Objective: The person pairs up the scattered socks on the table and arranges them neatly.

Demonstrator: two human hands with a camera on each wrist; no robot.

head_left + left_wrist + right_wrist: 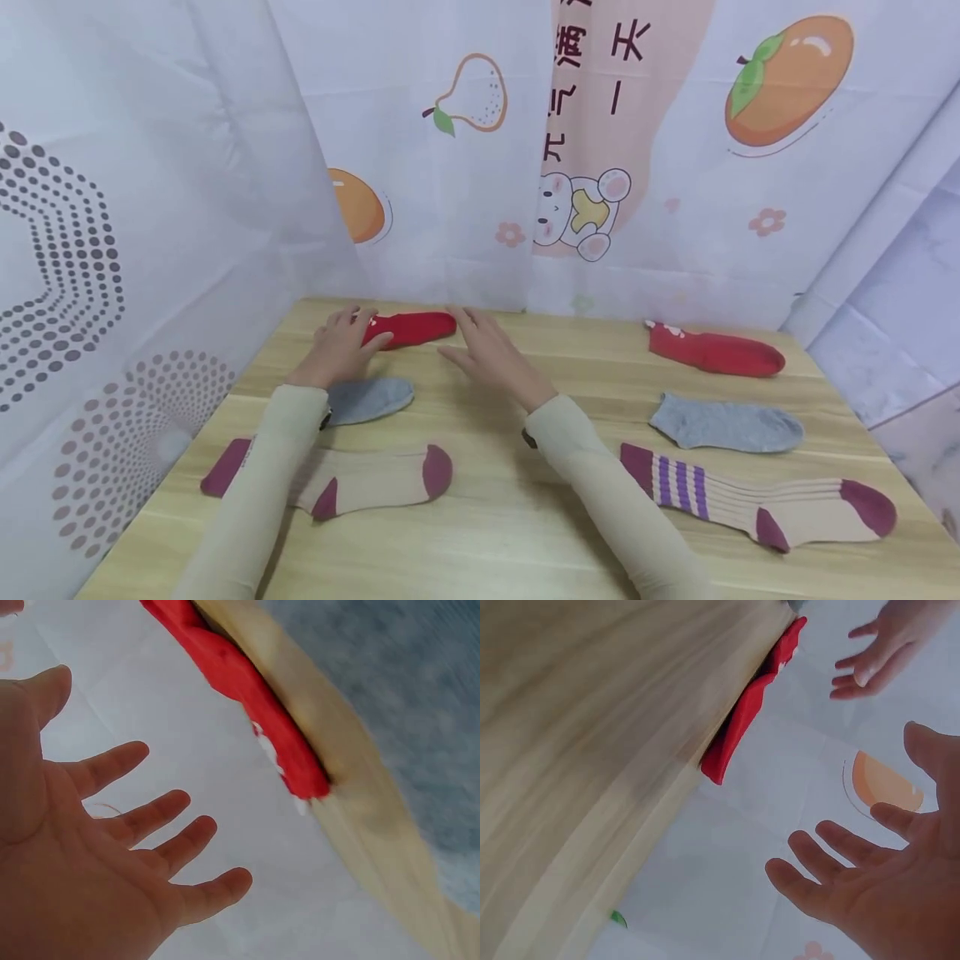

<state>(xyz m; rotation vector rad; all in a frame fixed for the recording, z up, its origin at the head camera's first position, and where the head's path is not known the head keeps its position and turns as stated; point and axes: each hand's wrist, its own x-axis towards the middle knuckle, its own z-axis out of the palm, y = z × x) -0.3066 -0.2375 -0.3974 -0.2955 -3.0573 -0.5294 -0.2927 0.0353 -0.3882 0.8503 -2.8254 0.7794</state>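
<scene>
Both hands hover over the far left of the table, fingers spread and holding nothing. My left hand (341,346) overlaps the cuff end of a red sock (416,328) in the head view. At that sock's toe end is my right hand (491,354), palm turned inward. The wrist views show the red sock (255,697) lying flat on the table, apart from the fingers. Just nearer than the left hand lies a grey ankle sock (372,400), partly hidden by the left wrist. A cream sock with maroon toe and heel (382,479) lies partly beneath the left forearm.
On the right lie another red sock (716,352), a grey ankle sock (727,423) and a cream sock with purple stripes (757,500). The wooden table (480,542) meets a printed white curtain (450,208) at its far edge, with more curtain at the left.
</scene>
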